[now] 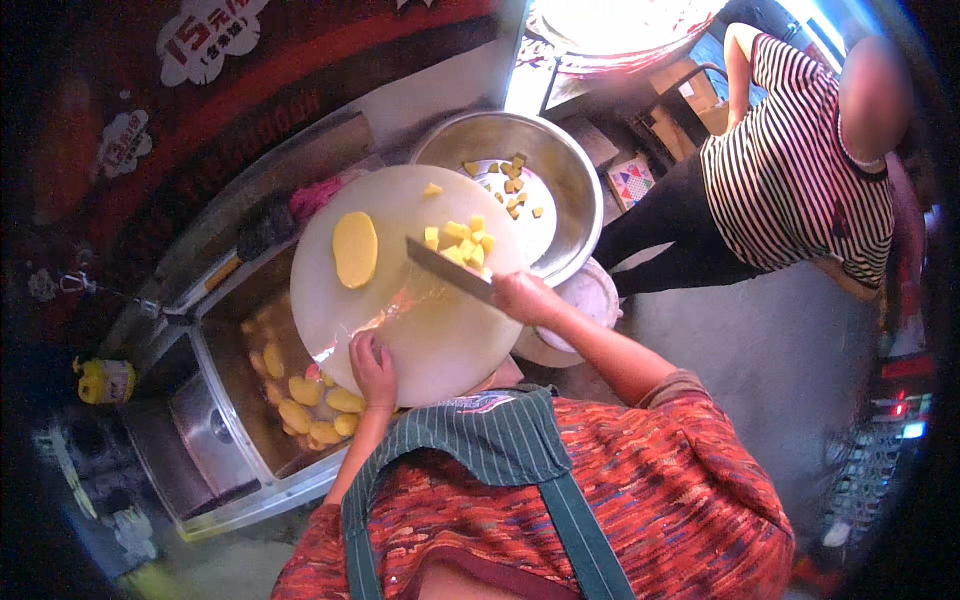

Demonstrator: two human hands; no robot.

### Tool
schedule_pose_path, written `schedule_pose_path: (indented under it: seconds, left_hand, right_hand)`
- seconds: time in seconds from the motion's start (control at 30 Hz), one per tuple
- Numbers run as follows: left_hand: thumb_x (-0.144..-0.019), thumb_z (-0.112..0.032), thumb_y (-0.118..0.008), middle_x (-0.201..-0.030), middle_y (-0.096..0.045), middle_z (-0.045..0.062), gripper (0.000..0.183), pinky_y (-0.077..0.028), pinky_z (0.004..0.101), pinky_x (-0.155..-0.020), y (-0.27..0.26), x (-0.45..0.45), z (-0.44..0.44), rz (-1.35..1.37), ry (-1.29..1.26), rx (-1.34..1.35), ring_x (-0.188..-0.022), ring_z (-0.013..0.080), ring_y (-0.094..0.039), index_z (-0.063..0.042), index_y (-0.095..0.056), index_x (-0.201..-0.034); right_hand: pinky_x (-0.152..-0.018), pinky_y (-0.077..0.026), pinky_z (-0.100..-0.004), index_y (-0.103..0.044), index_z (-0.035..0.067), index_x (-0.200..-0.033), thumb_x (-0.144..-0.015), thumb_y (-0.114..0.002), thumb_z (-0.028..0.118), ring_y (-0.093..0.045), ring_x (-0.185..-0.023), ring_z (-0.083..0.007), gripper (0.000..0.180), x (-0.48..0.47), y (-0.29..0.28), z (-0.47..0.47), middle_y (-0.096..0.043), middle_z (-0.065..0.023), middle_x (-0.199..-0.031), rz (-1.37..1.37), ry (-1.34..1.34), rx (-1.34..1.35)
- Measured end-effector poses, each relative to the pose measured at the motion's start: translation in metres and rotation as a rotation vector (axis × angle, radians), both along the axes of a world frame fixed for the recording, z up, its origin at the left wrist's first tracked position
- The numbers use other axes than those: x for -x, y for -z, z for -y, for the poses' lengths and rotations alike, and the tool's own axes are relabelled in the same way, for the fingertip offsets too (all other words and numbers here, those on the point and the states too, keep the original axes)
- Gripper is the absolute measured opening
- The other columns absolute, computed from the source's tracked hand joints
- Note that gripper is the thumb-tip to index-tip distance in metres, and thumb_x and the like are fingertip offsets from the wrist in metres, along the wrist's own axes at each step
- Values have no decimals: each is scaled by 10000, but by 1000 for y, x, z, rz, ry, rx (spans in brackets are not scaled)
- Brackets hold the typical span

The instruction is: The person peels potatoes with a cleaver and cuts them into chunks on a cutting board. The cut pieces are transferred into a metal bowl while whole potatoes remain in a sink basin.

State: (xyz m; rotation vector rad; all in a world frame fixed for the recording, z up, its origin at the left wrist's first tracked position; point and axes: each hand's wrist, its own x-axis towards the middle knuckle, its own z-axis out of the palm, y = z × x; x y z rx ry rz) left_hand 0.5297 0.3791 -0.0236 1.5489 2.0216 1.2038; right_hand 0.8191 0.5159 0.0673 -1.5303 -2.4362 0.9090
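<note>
My right hand [521, 296] is closed around the grip of a kitchen knife [451, 271], whose broad dark blade points left across a round white cutting board [442, 360]. Just beyond the blade lies a small heap of yellow potato chunks [469, 244]. A halved peeled potato [355, 250] rests on the board's left part, and a lone potato piece [432, 190] is near its far edge. At the near left rim, my left hand [373, 371] touches the board with thumb and fingers apart. Nothing shows in its grasp.
Under the board's far right side is a steel basin [577, 202] with potato chunks. Peeled potatoes [304, 416] sit in a sink compartment [225, 390] at left. A yellow bottle [106, 380] stands farther left. Another person [787, 150] in a striped shirt stands at right.
</note>
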Motion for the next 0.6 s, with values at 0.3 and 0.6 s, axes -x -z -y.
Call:
schedule_pose_path:
  seconds: [0.3, 0.6]
  left_hand:
    - [-781, -8, -596, -1194, -540, 190, 381, -411, 421, -1006, 0, 6, 1, -161, 59, 52, -1156, 364, -505, 6, -534, -1156]
    - [-754, 17, -599, -1160, -555, 178, 369, -411, 429, -1000, -15, 8, -2, -246, 111, 104, -1155, 362, -510, -4, -540, -1118]
  right_hand:
    - [-698, -526, -492, -658, 47, -886, -803, -553, 126, -660, -780, -402, 155, -44, 4, -99, -666, -213, -786, 41, 225, -252]
    - [-509, -528, -406, -615, -12, -894, -832, -543, 122, -664, -548, -263, 164, 28, 4, -95, -632, -199, -665, -274, 288, 72]
